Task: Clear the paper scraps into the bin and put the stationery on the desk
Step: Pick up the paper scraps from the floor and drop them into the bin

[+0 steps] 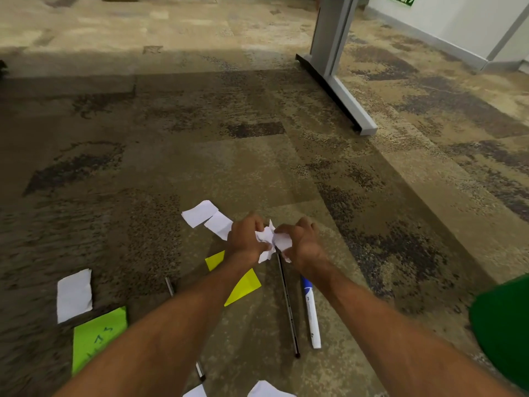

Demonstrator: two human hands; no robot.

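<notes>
My left hand [244, 237] and my right hand [303, 242] meet low over the carpet, both closed on a crumpled wad of white paper [270, 240]. Flat white scraps [207, 217] lie just beyond my left hand. A yellow note [243, 283] sits partly under my left forearm. Further left lie a white scrap [74, 295] and a green note [96, 338] with writing. A thin dark pen [287, 306] and a white marker with a blue cap [310, 312] lie between my forearms. Another pen [171, 286] is mostly hidden by my left arm.
A grey metal desk leg and foot [337, 81] stands on the patterned carpet at the upper right. More white scraps [266, 391] sit at the bottom edge. A green garment [503, 328] fills the lower right. No bin is in view.
</notes>
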